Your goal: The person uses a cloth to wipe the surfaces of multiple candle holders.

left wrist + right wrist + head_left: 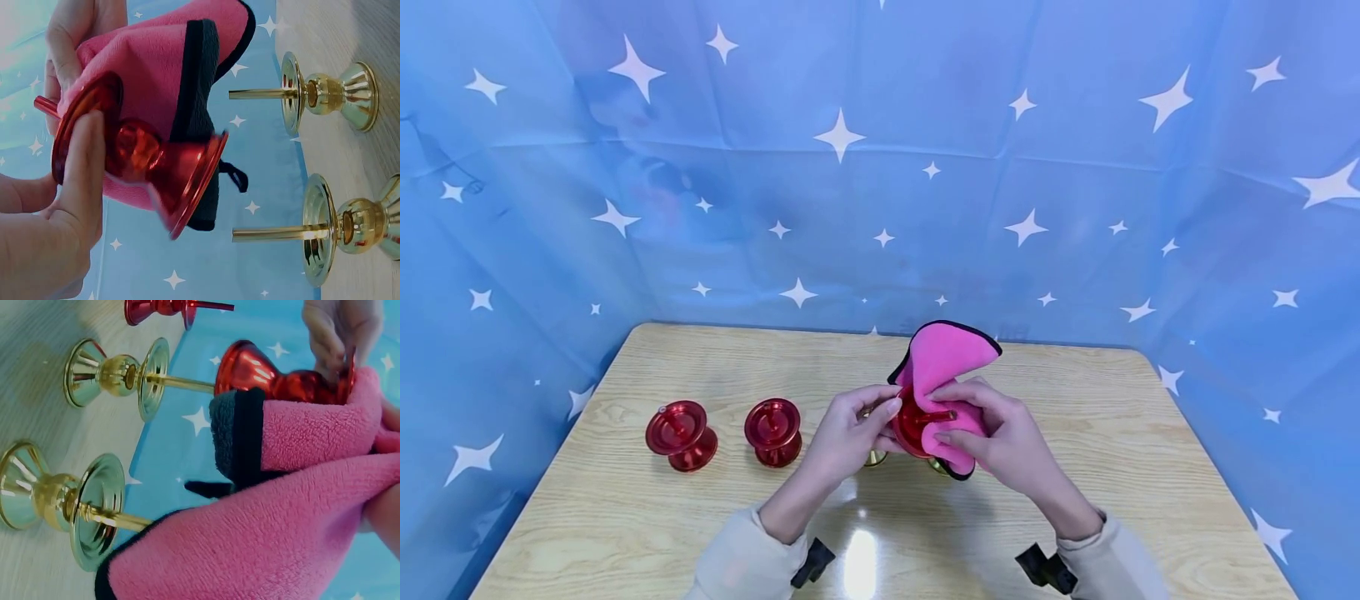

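My left hand [850, 437] pinches the dish rim of a shiny red metal candle holder [134, 150], with a thin red spike rising from its dish. In my right hand [1018, 442] is a pink cloth [947, 350] with black edging, gripped between fingers and thumb. The cloth lies against the right side of the holder's dish, beside the spike. From the left wrist view, the holder is raised and its flared foot hangs free. Folds of cloth hide part of the holder in the right wrist view.
Two gold candle holders, one nearer [356, 225] and one farther [325, 94], stand on the table under my hands. To the left are two red candle holders, one middle [775, 429] and one outer [681, 433]. A blue star-patterned curtain [760, 192] surrounds the wooden table [625, 533].
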`<action>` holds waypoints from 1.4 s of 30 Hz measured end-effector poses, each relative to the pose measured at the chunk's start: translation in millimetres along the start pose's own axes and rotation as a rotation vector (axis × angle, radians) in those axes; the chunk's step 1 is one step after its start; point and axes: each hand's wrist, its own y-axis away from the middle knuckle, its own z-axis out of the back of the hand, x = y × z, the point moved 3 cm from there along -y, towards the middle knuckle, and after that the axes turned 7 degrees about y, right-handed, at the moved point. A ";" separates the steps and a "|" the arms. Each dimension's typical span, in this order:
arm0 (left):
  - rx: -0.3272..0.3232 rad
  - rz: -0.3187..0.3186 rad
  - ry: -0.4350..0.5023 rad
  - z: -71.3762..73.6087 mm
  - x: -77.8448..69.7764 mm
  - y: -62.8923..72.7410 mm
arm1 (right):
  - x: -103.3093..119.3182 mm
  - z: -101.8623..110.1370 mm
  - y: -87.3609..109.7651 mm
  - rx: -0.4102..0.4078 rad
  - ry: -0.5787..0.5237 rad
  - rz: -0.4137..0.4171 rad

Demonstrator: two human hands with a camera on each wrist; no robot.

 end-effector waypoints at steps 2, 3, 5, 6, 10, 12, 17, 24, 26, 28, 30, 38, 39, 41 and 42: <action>-0.005 0.009 0.005 -0.8 -0.8 0.3 | 0.2 -0.2 0.5 -0.024 0.001 0.006; -0.011 0.021 0.005 -1.0 -1.3 0.7 | 0.3 0.0 0.7 -0.036 0.003 0.015; -0.019 0.043 0.006 -1.0 -2.2 1.6 | 0.5 0.3 1.1 -0.055 0.009 0.020; -0.021 0.052 0.007 -1.0 -2.5 2.0 | 0.4 0.4 1.2 -0.061 0.016 0.026; -0.005 0.050 -0.002 -0.7 -4.3 3.0 | 0.1 -1.1 1.4 -0.035 0.016 0.020; 0.017 0.028 0.000 -0.4 -4.6 2.9 | 0.0 -2.5 1.1 -0.009 0.021 0.019; 0.065 0.008 0.013 0.3 -2.4 2.9 | -0.2 -5.5 0.0 0.042 0.032 0.029; 0.037 0.116 0.039 0.4 3.5 0.6 | -6.3 -5.1 1.8 0.056 -0.040 -0.050; 0.025 0.138 0.047 0.2 4.0 0.1 | -7.2 -3.3 2.2 0.059 -0.039 -0.070; 0.017 0.147 0.044 -0.3 4.1 -0.5 | -7.2 -1.2 1.9 0.065 -0.046 -0.078; 0.007 0.150 0.032 -0.7 4.1 -1.1 | -6.5 1.0 0.9 0.073 -0.057 -0.072; -0.020 0.158 0.016 -1.6 4.7 -2.0 | -0.5 12.5 -4.6 0.109 -0.136 -0.018; -0.020 0.160 0.020 -1.7 5.2 -2.1 | 1.0 14.5 -5.1 0.111 -0.138 -0.011; -0.019 0.162 0.025 -1.9 5.8 -2.3 | 3.9 19.6 -6.2 0.116 -0.142 -0.011; -0.019 0.162 0.028 -1.9 5.9 -2.4 | 5.7 22.5 -6.9 0.116 -0.142 -0.011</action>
